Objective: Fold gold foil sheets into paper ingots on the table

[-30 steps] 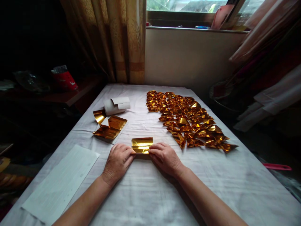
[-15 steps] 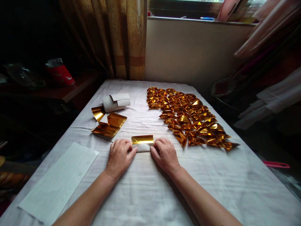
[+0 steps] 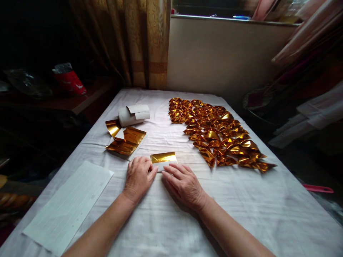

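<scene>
A small sheet of gold foil paper lies on the bed-like white cloth in front of me, its near part folded over with the white back showing. My left hand pinches its left end between thumb and curled fingers. My right hand lies over the near edge, fingers stretched out flat and pressing on the white fold; its thumb is hidden. Ahead on the left are loose gold foil sheets beside a curled roll of white-backed paper. Many folded gold foil pieces sit in rows to the right.
A pale printed paper sheet rests on the white cloth by my left forearm. A red container stands on a dark side table at left. Beyond are a curtain, a wall and hanging clothes.
My right hand has let go of the paper's right end and moved left along the near edge, its fingers straightening flat over the fold. My left hand stays at the left end.
</scene>
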Tool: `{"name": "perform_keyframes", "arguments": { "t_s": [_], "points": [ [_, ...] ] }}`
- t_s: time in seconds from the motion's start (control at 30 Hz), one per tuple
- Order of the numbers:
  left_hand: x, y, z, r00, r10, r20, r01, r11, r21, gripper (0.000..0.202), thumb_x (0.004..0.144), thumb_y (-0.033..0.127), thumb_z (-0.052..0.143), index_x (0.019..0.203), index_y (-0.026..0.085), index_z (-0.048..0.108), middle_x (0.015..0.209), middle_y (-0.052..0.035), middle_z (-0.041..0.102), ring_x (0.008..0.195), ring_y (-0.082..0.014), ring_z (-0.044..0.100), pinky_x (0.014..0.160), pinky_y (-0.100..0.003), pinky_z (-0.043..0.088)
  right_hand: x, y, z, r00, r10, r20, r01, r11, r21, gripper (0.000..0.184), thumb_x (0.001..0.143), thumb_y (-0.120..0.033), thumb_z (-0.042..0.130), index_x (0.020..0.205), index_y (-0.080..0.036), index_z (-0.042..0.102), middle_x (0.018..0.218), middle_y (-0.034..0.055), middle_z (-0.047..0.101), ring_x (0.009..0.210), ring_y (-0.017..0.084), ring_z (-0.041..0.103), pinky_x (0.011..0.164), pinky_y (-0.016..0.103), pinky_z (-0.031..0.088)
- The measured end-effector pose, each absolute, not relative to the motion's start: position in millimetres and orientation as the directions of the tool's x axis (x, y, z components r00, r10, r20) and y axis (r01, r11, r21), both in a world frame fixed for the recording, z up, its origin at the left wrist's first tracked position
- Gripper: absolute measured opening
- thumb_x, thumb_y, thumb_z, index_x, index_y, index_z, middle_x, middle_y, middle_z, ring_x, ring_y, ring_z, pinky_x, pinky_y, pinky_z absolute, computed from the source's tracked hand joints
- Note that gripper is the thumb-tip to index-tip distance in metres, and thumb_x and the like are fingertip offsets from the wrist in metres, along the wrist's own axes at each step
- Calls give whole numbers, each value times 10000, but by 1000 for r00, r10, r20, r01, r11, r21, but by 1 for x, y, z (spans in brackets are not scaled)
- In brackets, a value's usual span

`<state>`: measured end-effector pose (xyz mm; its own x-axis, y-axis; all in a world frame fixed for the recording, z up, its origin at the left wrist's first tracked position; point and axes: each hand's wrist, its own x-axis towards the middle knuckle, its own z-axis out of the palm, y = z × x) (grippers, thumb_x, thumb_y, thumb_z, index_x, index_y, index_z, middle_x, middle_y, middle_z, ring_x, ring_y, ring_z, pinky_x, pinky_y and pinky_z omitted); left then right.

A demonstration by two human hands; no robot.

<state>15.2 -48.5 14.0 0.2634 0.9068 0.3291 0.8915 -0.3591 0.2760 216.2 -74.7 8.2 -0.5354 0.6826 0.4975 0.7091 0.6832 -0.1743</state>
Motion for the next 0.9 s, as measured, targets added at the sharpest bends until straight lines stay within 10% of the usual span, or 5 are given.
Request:
{"name": "perform_keyframes", "arguments": {
  "t_s": [0.27,0.47,0.9],
  "points": [
    [16,-49,10,258,912,319,911,-340,233,173,883,295,589,741,209,541,831,-43,615,876,-238,540,806,-376,404,216,-77,6,-586,774,239,738,632,-238,390,978,-307,447,1323,-178,575,1394,68,570,1316,258,484,1103,465,353],
    [13,-54,5,306,840,448,880,-429,203,263,896,210,562,1156,197,599,1099,-90,648,992,-252,562,880,-400,426,217,-79,8,-583,798,154,751,601,-273,422,985,-337,434,1372,-201,533,1455,43,505,1369,249,426,1151,478,301],
    [5,-75,11,527,765,370,782,-607,141,311,948,320,501,1214,248,644,1241,-13,688,1191,-282,560,1121,-523,210,220,-90,3,-482,874,60,837,480,-265,603,964,-469,457,1483,-173,381,1559,83,318,1442,262,302,1194,520,182]
  ]
}}
